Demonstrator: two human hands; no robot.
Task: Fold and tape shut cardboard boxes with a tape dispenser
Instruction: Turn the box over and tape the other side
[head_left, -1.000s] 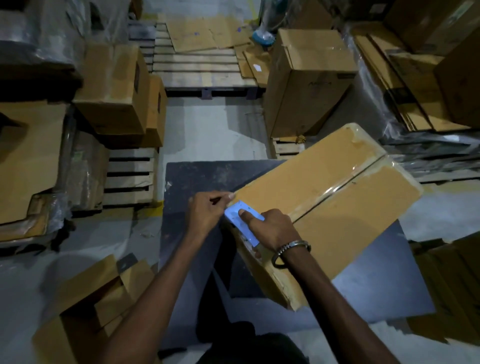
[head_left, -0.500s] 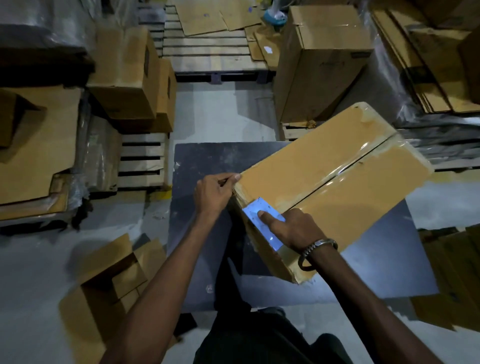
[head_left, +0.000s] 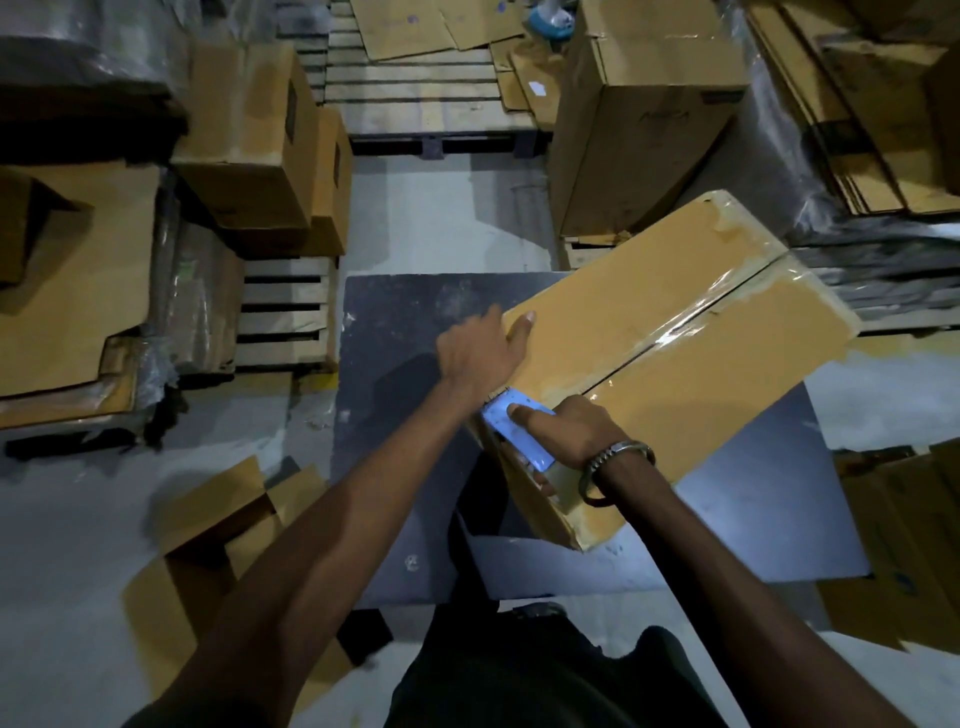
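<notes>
Box looked stiff and light; left hand pressed its corner flat-fingered, right hand gripped the tape dispenser.

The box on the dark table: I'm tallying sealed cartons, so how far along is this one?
Done: the cardboard box has its flaps folded shut, with clear tape along the centre seam and over the far corners. In hand: the right hand grips the blue tape dispenser at the near edge while the left hand rests on the near corner. Left: finishing that near end; whether tape already covers it is hidden.
</notes>
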